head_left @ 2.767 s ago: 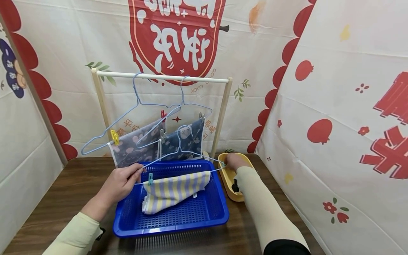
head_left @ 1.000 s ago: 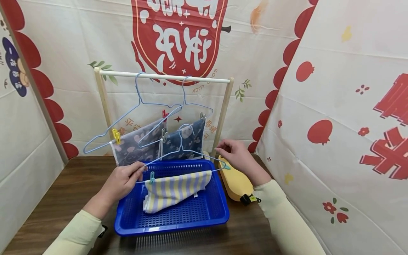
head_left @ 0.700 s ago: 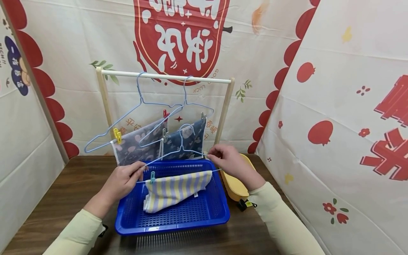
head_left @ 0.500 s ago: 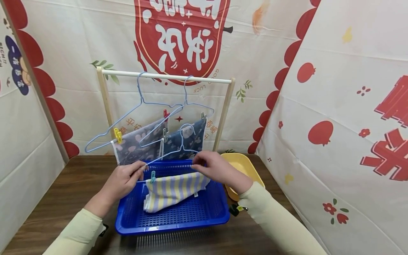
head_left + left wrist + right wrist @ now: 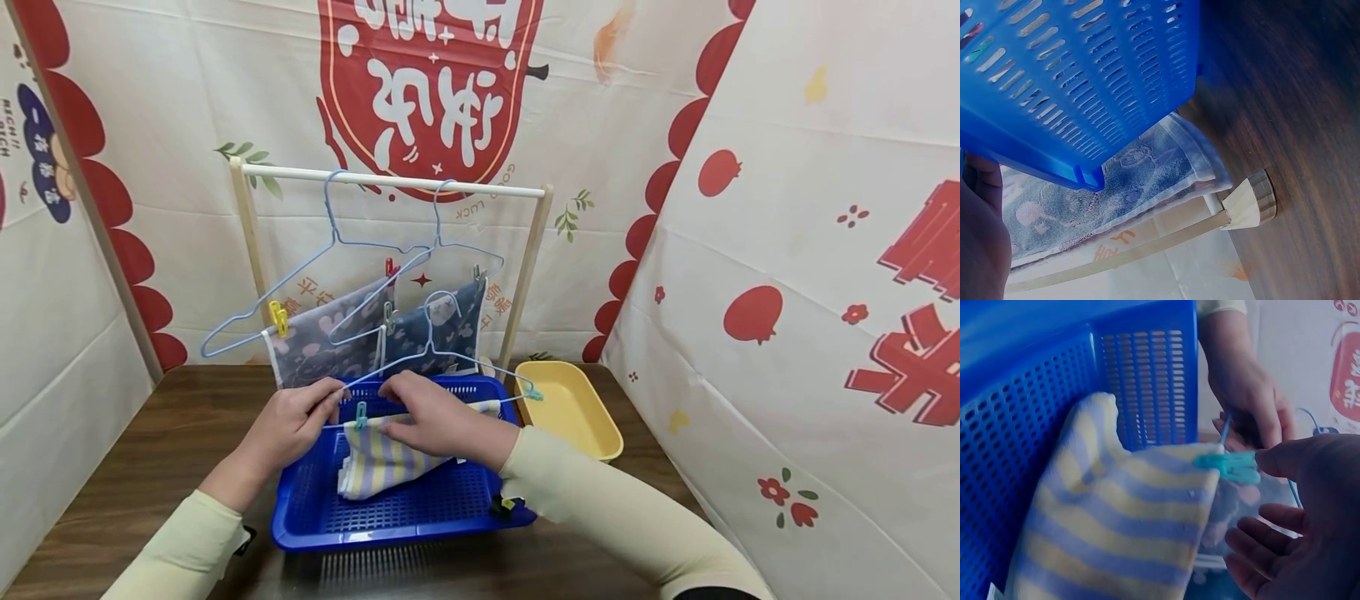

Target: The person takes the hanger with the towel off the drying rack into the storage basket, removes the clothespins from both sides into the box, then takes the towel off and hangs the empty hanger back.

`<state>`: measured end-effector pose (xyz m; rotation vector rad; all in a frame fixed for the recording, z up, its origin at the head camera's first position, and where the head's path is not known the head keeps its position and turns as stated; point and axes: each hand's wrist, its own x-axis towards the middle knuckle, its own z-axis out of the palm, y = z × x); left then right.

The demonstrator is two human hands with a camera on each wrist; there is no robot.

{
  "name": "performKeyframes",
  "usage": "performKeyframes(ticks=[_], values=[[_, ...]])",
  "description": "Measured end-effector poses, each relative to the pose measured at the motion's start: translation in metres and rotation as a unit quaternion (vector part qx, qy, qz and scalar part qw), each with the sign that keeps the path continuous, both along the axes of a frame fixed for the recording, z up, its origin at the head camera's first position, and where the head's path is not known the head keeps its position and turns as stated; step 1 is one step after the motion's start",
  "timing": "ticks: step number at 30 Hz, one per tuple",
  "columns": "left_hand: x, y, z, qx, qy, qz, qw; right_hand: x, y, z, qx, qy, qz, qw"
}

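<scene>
- Left hand [image 5: 288, 425] grips the blue wire hanger [image 5: 430, 343] at the blue basket's [image 5: 401, 537] left edge; right hand [image 5: 438, 421], above the basket, has fingers loosely spread, thumb at a teal clothespin [image 5: 362, 415], contact unclear.
- Drying rack [image 5: 390, 181]: behind the basket, bearing grey towel [image 5: 322, 346] and navy towel [image 5: 445, 335].
- Yellow tray [image 5: 570, 408]: right of the basket.
- Striped towel [image 5: 375, 467]: on the gripped hanger, over the basket.
- Second clothespin [image 5: 534, 394]: hanger's right end, right of the basket.

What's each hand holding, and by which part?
Left hand: the light-blue wire hanger, by its left end. Right hand: nothing, just near a teal plastic clothespin.
</scene>
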<state>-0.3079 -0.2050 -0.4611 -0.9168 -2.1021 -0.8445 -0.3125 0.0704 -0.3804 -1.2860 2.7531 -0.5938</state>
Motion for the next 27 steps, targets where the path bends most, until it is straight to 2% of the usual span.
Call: performKeyframes(ticks=[5, 14, 20, 27], values=[[0.001, -0.001, -0.001, 0.002, -0.002, 0.001, 1.0000, -0.001, -0.015, -0.007, -0.016, -0.014, -0.004, 1.000], [-0.001, 0.000, 0.000, 0.002, -0.002, -0.005, 1.0000, -0.003, -0.031, -0.020, -0.088, -0.080, -0.061, 0.991], [-0.003, 0.001, 0.001, 0.004, 0.001, -0.008, 1.0000, -0.004, -0.035, -0.031, -0.112, -0.087, -0.064, 0.988], [-0.003, 0.002, 0.001, 0.005, 0.007, -0.009, 0.9999, -0.004, -0.035, -0.033, -0.139, -0.086, -0.056, 0.985]])
